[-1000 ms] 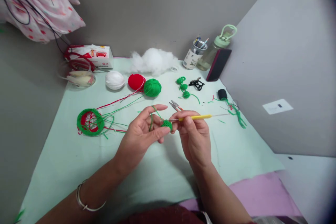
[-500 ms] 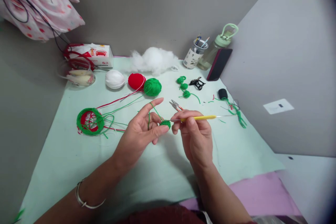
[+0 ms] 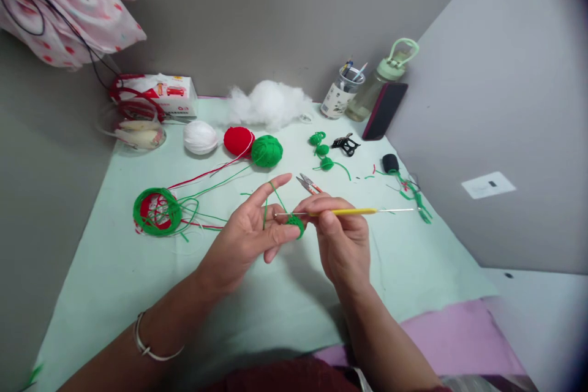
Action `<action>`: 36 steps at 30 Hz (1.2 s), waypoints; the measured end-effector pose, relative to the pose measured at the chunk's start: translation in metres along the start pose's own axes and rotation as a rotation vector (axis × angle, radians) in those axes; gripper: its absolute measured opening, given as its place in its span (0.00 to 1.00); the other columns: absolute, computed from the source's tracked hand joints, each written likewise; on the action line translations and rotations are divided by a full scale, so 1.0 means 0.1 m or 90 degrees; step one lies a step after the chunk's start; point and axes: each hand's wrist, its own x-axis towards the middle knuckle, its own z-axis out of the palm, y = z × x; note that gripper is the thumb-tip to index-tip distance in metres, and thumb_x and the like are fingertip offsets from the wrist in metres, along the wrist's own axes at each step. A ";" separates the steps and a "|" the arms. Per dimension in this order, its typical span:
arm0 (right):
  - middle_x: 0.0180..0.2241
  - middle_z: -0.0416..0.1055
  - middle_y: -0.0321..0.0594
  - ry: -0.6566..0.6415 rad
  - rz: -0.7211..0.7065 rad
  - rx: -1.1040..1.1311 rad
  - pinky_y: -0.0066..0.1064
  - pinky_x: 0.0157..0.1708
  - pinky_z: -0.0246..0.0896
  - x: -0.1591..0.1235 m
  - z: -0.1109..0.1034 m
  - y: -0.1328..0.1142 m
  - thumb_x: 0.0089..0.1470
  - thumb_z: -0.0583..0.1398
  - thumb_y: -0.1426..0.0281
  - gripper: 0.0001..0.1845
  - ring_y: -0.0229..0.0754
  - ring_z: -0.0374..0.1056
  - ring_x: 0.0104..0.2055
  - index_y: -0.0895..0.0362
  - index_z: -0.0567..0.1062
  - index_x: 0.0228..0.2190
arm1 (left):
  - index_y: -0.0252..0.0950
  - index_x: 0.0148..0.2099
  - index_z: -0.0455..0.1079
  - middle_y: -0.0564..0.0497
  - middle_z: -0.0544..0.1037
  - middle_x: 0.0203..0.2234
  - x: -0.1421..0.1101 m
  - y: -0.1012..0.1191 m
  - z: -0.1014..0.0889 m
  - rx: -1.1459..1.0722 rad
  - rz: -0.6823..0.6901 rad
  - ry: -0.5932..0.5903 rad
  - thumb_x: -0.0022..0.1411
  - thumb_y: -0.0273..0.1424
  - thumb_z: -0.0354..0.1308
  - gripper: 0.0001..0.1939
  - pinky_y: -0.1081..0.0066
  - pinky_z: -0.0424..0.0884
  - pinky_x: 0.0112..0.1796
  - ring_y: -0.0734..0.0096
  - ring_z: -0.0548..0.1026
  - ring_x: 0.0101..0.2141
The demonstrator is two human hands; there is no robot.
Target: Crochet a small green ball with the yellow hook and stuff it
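Note:
Pinched between the thumb and fingers of my left hand [image 3: 250,229] is a small green crochet piece [image 3: 296,225]. Green yarn [image 3: 279,198] runs from it up over my raised left index finger. In a pen-like grip, my right hand [image 3: 342,236] holds a yellow-handled crochet hook [image 3: 351,212]. The hook's thin metal shaft passes over the piece, its tip left of it in front of my left fingers. Just beyond my right fingers lie small scissors [image 3: 309,184] with orange handles, partly hidden by the hand.
Yarn balls in white [image 3: 200,138], red [image 3: 239,142] and green [image 3: 267,151] sit behind my hands. At left lies a tangled green yarn ring [image 3: 157,212]. White stuffing [image 3: 271,104], small green pieces [image 3: 323,150], a black clip [image 3: 346,145] and a phone [image 3: 384,111] are farther back.
The hook has slid left, its tip now extending past the crochet piece. The piece has shifted slightly right and down and tilted, and my left index finger has moved a little right.

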 end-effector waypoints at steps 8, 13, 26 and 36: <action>0.38 0.82 0.36 0.104 -0.061 -0.105 0.36 0.38 0.70 -0.02 0.02 0.02 0.67 0.64 0.66 0.07 0.38 0.74 0.33 0.47 0.85 0.41 | 0.37 0.47 0.76 0.61 0.69 0.22 0.03 -0.03 0.04 -0.002 0.006 0.006 0.61 0.32 0.72 0.13 0.75 0.53 0.22 0.85 0.60 0.18; 0.37 0.81 0.36 0.136 -0.035 -0.121 0.36 0.37 0.69 -0.01 0.00 -0.03 0.68 0.63 0.64 0.09 0.37 0.74 0.31 0.49 0.85 0.39 | 0.37 0.42 0.75 0.63 0.64 0.17 0.04 -0.03 0.04 -0.034 0.008 0.028 0.64 0.35 0.70 0.10 0.76 0.54 0.24 0.83 0.60 0.18; 0.35 0.81 0.35 0.134 -0.048 -0.065 0.33 0.33 0.68 0.01 -0.01 -0.07 0.68 0.64 0.65 0.08 0.35 0.74 0.29 0.50 0.85 0.38 | 0.36 0.41 0.77 0.60 0.67 0.24 0.05 -0.02 0.02 -0.056 0.011 0.055 0.62 0.34 0.71 0.09 0.77 0.53 0.24 0.86 0.61 0.18; 0.35 0.81 0.36 0.128 -0.028 -0.105 0.35 0.33 0.68 -0.01 -0.02 -0.07 0.68 0.63 0.62 0.09 0.37 0.73 0.29 0.50 0.84 0.37 | 0.36 0.40 0.79 0.60 0.67 0.25 0.05 -0.02 0.02 -0.055 0.011 0.055 0.62 0.32 0.71 0.06 0.77 0.53 0.24 0.87 0.62 0.19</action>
